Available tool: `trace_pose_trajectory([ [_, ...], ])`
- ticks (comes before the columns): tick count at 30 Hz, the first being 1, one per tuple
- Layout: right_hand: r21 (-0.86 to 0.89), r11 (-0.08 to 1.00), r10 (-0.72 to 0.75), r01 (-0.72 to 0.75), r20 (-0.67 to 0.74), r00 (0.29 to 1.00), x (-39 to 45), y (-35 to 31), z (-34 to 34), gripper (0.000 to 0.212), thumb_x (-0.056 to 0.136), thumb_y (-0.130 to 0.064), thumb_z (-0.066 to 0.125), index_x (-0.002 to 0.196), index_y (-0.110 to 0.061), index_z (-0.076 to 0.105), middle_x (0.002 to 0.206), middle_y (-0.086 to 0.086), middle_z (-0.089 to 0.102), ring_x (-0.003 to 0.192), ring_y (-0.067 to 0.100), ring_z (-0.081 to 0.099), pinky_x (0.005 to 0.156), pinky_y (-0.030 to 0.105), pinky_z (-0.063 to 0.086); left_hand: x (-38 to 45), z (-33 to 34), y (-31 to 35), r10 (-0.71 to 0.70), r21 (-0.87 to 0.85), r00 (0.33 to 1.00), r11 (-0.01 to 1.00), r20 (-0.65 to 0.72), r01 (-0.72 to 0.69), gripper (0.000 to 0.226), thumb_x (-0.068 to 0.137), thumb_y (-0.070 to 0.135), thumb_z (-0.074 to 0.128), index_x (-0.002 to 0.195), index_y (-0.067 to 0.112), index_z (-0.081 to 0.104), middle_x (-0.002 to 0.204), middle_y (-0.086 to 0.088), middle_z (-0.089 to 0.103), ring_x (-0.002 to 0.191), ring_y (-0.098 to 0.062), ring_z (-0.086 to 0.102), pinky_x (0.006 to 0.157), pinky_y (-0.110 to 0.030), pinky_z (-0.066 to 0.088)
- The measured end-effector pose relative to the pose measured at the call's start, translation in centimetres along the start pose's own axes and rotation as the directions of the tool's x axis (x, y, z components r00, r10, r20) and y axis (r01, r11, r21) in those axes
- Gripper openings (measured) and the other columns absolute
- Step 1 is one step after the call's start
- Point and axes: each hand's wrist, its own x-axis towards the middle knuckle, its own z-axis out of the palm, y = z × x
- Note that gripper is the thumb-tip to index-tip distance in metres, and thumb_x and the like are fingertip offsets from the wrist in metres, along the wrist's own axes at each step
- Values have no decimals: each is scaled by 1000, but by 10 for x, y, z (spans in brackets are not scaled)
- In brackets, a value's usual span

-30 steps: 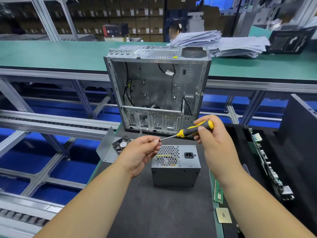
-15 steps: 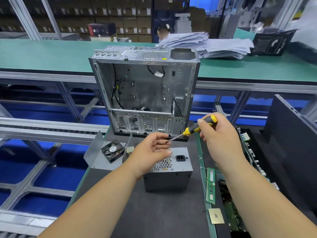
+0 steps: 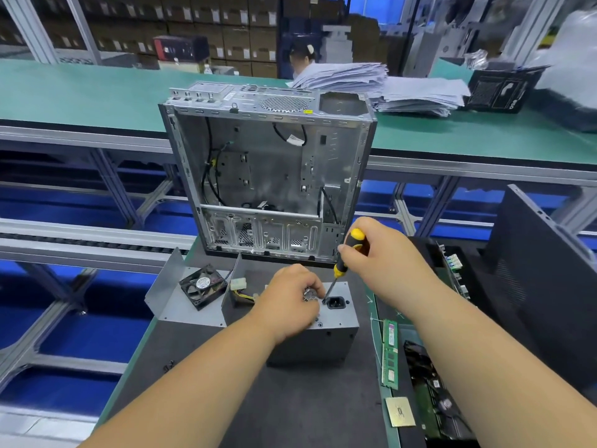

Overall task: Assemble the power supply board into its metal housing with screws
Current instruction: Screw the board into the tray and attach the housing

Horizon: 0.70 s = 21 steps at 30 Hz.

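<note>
A: Your right hand (image 3: 384,253) has its grip wrapped round the yellow-and-black handle of the screwdriver (image 3: 347,258). The shaft slants down and to the left, and its tip sits on the top face of the power supply housing (image 3: 336,331), just left of the black mains socket (image 3: 336,302).

B: And your left hand (image 3: 290,302)?

A: It rests on that same top face, covering most of the vent grille. Your fingers are curled, their tips right beside the screwdriver tip. Whether that grip pinches a screw I cannot tell; the fingertips hide the spot.

B: Where does the housing sit?

A: On the dark mat of the desk (image 3: 206,376), straight in front of you, between your two forearms. It is a grey metal box, standing with the socket face up.

B: What lies around it?

A: Just to its left a bent sheet-metal cover (image 3: 171,302) lies open, with a small black fan (image 3: 203,286) lying on it, and a white plug with yellow wires (image 3: 240,291) lies between the fan and your left hand. Behind the housing an open computer case (image 3: 268,169) stands upright, its bare inside facing you, with a few black cables in it. To the right, near the desk edge, a green memory stick (image 3: 390,357) lies lengthwise, and a square processor chip (image 3: 400,412) lies nearer you. Further right a dark panel (image 3: 542,286) leans up. Across the green bench behind, papers (image 3: 387,88) are stacked.
</note>
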Motion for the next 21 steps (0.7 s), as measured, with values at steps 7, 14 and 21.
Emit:
trace_pose_trajectory([
  [7, -70, 996, -56, 62, 82, 995, 4, -4, -2, 17, 91, -37, 58, 87, -24, 48, 73, -3, 60, 68, 18, 56, 61, 35, 48, -2, 1, -4, -26, -82, 1000, 996, -12, 25, 24, 73, 11, 64, 80, 33, 68, 99, 14, 55, 109, -11, 47, 96, -32, 42],
  [14, -113, 983, -94, 143, 357, 929, 15, -22, -22, 13, 80, -26, 62, 85, -35, 55, 81, -10, 64, 73, 11, 58, 63, 32, 51, 0, 4, -7, -24, -35, 1000, 999, -6, 24, 20, 72, 18, 66, 78, 36, 62, 100, 17, 53, 110, -11, 44, 97, -33, 41],
  [21, -304, 924, -68, 232, 467, 882, 30, -41, -37, 14, 81, -23, 64, 84, -35, 60, 82, -14, 62, 74, 4, 55, 56, 25, 41, 0, 5, -8, -45, -36, 999, 998, -11, 44, 16, 71, 20, 63, 76, 36, 62, 100, 21, 53, 110, -7, 42, 96, -33, 42],
])
